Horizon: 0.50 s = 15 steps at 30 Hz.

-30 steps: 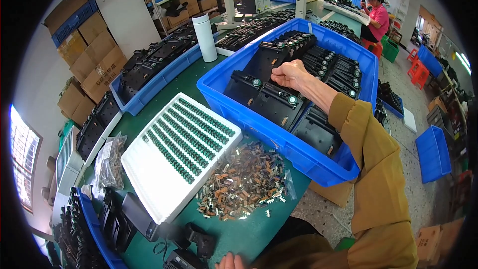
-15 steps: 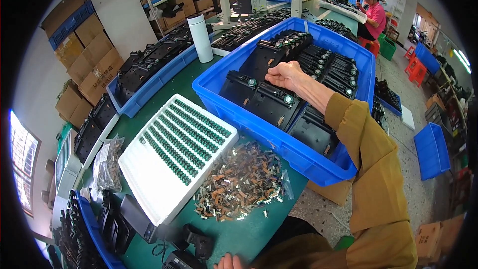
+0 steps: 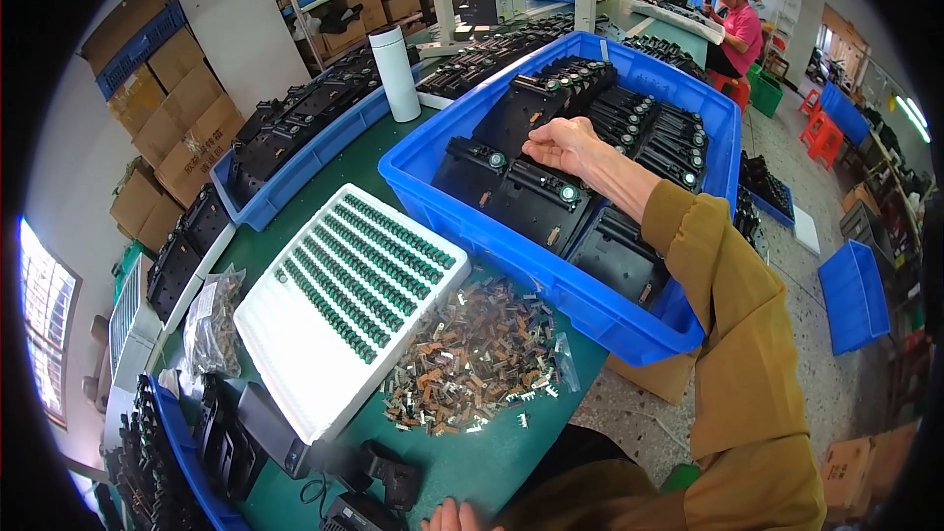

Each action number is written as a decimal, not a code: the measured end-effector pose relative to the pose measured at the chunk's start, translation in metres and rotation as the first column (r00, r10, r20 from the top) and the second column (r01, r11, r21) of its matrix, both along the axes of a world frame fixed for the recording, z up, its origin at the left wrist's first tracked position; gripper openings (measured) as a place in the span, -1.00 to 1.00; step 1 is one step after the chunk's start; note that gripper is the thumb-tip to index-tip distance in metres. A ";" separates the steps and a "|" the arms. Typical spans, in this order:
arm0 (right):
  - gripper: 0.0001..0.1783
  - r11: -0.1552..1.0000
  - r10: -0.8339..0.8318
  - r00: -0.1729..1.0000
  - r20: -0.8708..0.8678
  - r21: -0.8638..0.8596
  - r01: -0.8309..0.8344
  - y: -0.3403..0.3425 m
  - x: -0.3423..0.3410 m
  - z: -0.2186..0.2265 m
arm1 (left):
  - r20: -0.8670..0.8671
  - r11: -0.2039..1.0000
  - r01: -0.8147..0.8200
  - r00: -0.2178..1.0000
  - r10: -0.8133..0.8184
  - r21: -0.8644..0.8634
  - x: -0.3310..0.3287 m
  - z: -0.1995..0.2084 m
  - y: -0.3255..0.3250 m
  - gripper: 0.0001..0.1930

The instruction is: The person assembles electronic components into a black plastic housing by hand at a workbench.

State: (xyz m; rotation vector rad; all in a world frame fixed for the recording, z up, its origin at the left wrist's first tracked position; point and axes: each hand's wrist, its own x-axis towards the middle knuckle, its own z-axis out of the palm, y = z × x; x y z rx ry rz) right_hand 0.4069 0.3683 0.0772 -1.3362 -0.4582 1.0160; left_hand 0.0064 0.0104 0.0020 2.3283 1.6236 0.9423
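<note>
My right hand point(image 3: 565, 149) reaches into a large blue crate point(image 3: 565, 280), over the black plastic housings lying in rows there. Its thumb and fingers are pinched together; whatever may be between them is hidden. Just below the hand lies a black housing point(image 3: 536, 206) with a round, pale green-white part and a small brown slide-switch-like piece. Only the fingertips of my left hand point(image 3: 457, 514) show at the lower edge, lying on the green table with nothing visible under them. Near it spreads a loose pile of small brown and metal parts point(image 3: 477, 354).
A white foam tray point(image 3: 295, 354) with rows of green-black round parts stands left of the pile. Behind it are a white bottle point(image 3: 394, 76) and a long blue tray point(image 3: 285, 192) of housings. Black devices with a cable point(image 3: 388, 477) lie in front. A person in pink point(image 3: 736, 29) sits far right.
Almost nothing differs. My right hand keeps its pinched pose over the housings, and my left fingertips stay at the lower edge.
</note>
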 end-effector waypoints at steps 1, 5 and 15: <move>-0.88 1.000 -0.001 1.000 0.001 -0.001 0.001 0.000 -0.001 0.000 | -0.007 1.000 0.002 1.000 -0.002 0.000 -0.001 0.000 0.000 -0.56; -0.88 1.000 -0.001 1.000 -0.005 -0.008 0.001 -0.001 -0.003 0.002 | -0.011 1.000 0.000 1.000 0.000 0.007 0.000 0.000 0.000 -0.57; -0.93 0.997 0.042 0.999 0.017 -0.068 -0.040 -0.002 0.001 0.006 | -0.012 1.000 -0.011 1.000 0.011 0.001 0.001 0.002 0.000 -0.56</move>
